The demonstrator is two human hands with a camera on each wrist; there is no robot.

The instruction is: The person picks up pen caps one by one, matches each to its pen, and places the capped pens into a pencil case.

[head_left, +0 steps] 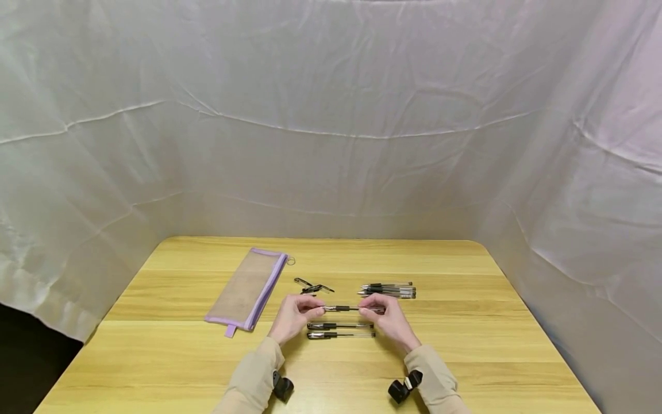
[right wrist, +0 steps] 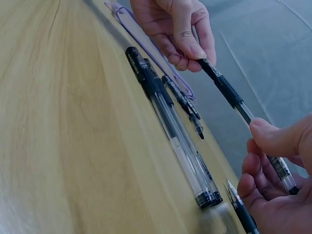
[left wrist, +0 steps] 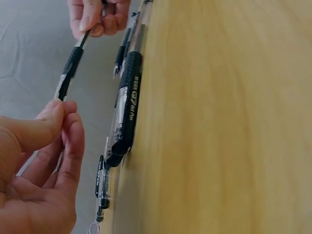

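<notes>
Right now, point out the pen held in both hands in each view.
Head: held pen, below centre, between left hand and right hand.
Left wrist: held pen, upper left, slanting.
Right wrist: held pen, right half, slanting down rightward.
Shared landmark: two capped pens lying side by side, nearest the person.

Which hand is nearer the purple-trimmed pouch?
Left. The left hand is just right of the pouch; the right hand is farther right, at the held pen's other end.
</notes>
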